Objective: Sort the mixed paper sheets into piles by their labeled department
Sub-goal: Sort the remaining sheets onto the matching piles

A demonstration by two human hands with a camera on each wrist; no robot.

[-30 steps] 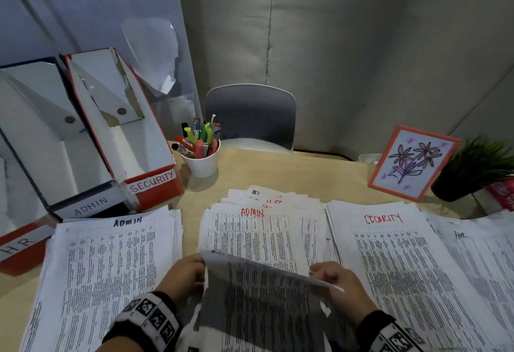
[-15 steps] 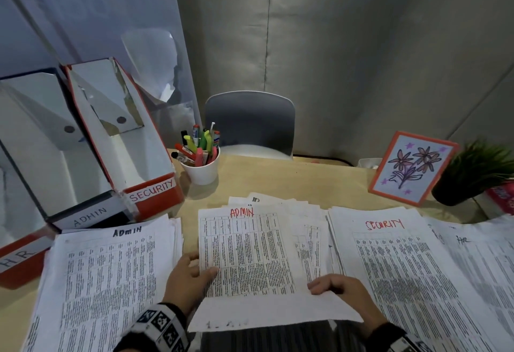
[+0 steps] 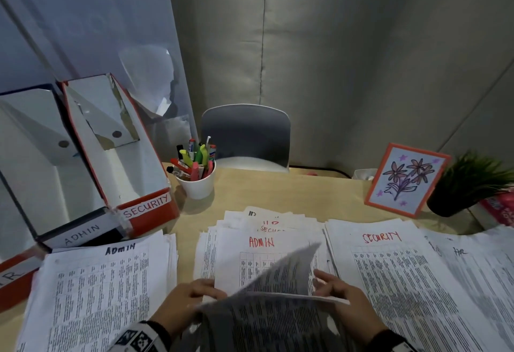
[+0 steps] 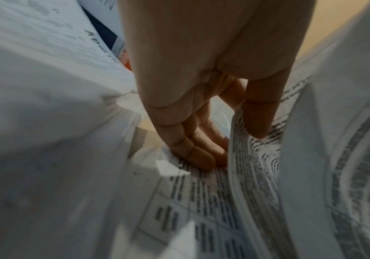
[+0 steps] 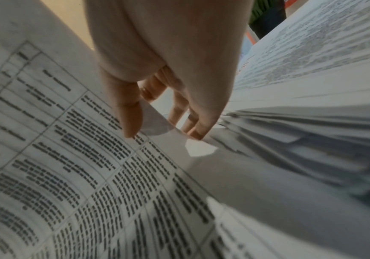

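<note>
**Clerk:** Item one, the hands?

**Operator:** My left hand [image 3: 192, 297] sits at the near left edge of the middle stack [image 3: 267, 246]. On the left wrist view its thumb [image 4: 260, 112] lies on the printed face of a lifted sheet [image 3: 281, 285] and its fingers [image 4: 193, 149] are behind it, so I read it as pinching that sheet. My right hand [image 3: 342, 298] is at the sheet's right edge; on the right wrist view the thumb [image 5: 128, 112] rests on the printed side and the fingers [image 5: 193, 122] are under the page. Clamped on the same sheet, then.

**Clerk:** Item two, the sheet?

**Operator:** Raised off the middle stack, curled and blurred, its far corner pointing up. I cannot read its label.

**Clerk:** Item three, the piles?

**Operator:** Four on the surface [image 3: 278, 190]. Far left, a pile headed ADMIN [image 3: 105, 282] in black. Centre, the mixed stack, top page headed ADMIN in red, a page marked SECURITY peeking out behind it. Just right of it, a pile headed SECURITY [image 3: 395, 273] in red. Far right, a pile headed HR [image 3: 478, 268], overlapped by the SECURITY pile.

**Clerk:** Sundries?

**Operator:** Three file boxes at left, labelled HR [image 3: 14, 276], ADMIN [image 3: 80, 230] and SECURITY [image 3: 147, 208]. A white cup of markers [image 3: 197, 184] beside the SECURITY box. A framed flower drawing [image 3: 403, 182] and a potted plant [image 3: 467, 184] at right. A grey chair [image 3: 244, 134] beyond the far edge.
</note>
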